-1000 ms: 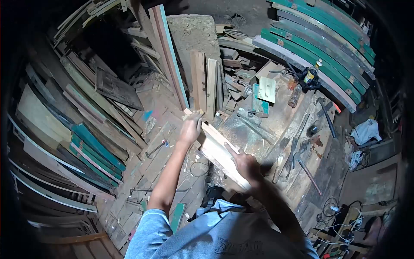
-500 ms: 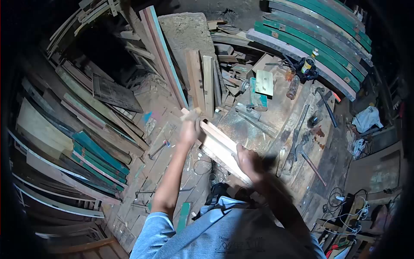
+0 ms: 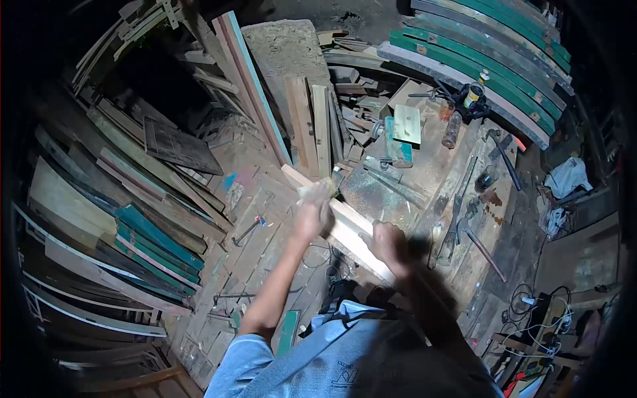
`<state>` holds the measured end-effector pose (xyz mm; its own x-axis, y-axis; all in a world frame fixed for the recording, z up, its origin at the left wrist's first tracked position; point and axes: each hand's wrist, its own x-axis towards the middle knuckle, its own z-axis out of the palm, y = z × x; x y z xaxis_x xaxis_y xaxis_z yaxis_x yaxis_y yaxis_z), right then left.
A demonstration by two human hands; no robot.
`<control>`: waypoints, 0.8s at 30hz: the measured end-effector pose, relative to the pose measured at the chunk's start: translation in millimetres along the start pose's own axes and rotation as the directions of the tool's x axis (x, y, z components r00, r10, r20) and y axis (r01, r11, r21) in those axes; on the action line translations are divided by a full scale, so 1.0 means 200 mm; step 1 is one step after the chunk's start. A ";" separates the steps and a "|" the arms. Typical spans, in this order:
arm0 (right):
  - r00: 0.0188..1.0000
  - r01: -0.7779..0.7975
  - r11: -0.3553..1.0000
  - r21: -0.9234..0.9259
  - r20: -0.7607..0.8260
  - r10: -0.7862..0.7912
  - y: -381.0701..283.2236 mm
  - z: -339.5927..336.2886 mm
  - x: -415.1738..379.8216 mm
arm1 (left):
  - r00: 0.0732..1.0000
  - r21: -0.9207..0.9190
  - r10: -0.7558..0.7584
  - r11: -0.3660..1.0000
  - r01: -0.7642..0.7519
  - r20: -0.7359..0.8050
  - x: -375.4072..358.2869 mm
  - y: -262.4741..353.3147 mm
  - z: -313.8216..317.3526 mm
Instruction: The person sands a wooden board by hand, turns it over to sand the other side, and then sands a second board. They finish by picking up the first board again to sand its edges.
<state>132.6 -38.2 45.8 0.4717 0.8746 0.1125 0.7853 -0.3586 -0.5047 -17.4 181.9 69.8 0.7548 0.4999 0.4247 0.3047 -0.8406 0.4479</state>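
A pale wooden board (image 3: 356, 244) slants across the middle of the view in front of my body, its far end up and to the left. My left hand (image 3: 312, 215) is closed over the upper half of the board, with a small tan piece (image 3: 327, 186) at its fingers. That piece is blurred, and its kind does not show clearly. Near the lower end, my right hand (image 3: 390, 244) grips the board's right edge with curled fingers. The underside of the board and whatever supports it are hidden.
To the right, a wooden work surface (image 3: 424, 219) bears a hammer (image 3: 505, 162), a plastic bottle (image 3: 451, 131) and a glass jar (image 3: 486, 178). Curved planks (image 3: 142, 235) are stacked at the left. Upright boards (image 3: 321, 132) lean ahead. Cables (image 3: 531, 312) lie at the lower right.
My left hand has slid down and to the right along the board, closer to my right hand. My right hand and the board have shifted slightly right.
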 end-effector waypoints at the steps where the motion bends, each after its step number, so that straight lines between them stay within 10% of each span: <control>1: 1.000 -0.018 1.000 0.003 -0.006 0.018 0.01 0.01 0.01 | 0.983 0.008 0.132 0.991 -0.133 0.125 -0.05 0.22 -0.03; 6: 0.999 -0.038 0.998 0.047 -0.003 0.038 0.02 0.03 0.01 | 0.957 -0.105 0.218 0.974 -0.201 0.190 -0.11 0.18 -0.04; 10: 0.998 -0.058 0.996 0.062 0.015 0.057 0.01 0.00 0.00 | 0.991 0.071 -0.133 0.989 0.132 0.006 0.11 -0.14 -0.15; 18: 0.997 -0.081 0.996 0.034 0.023 0.080 -0.02 -0.02 0.00 | 0.940 -0.137 0.210 0.974 -0.178 0.270 -0.19 0.26 0.02; 22: 0.997 -0.072 0.996 0.049 0.015 0.071 -0.05 -0.09 0.00 | 0.977 -0.048 -0.195 0.979 0.200 0.085 0.13 -0.10 -0.19; 24: 0.994 -0.102 0.995 0.005 0.051 0.102 -0.07 -0.10 0.01 | 0.996 0.095 -0.083 0.992 0.081 0.017 0.11 -0.13 -0.11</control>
<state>130.5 -38.2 70.9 0.5282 0.8489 0.0170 0.7308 -0.4444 -0.5181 -22.6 219.8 84.9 0.7366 0.5646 0.3723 0.4191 -0.8131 0.4041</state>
